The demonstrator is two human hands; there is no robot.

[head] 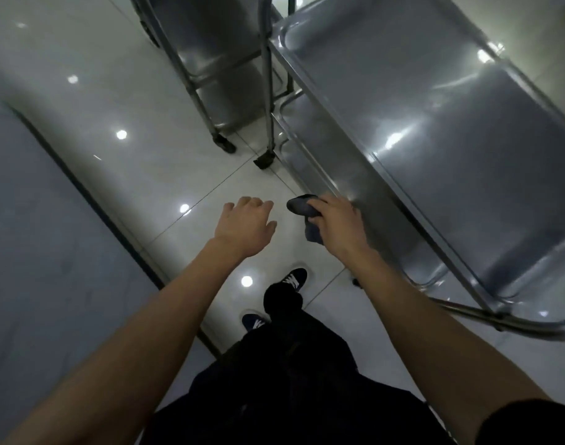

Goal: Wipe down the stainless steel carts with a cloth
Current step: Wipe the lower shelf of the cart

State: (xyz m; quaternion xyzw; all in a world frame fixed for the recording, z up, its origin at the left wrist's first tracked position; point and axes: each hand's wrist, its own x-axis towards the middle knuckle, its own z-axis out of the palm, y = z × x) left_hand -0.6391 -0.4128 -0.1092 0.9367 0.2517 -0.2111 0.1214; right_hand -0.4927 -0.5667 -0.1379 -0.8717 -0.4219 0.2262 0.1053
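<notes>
A stainless steel cart (435, 130) with tray shelves fills the right half of the view, its top shelf bare and shiny. My right hand (335, 224) grips a dark grey cloth (302, 207) beside the cart's left rail, level with a lower shelf. Part of the cloth hangs below my palm. My left hand (244, 226) hovers over the floor to the left of the cloth, fingers loosely curled and holding nothing. A second steel cart (216, 53) stands behind, at the top centre.
Glossy pale floor tiles (114, 101) reflect ceiling lights. A grey wall or panel (33, 236) with a dark base strip runs along the left. Cart castors (263, 160) rest on the floor ahead. My dark trousers and shoes (294, 279) are below.
</notes>
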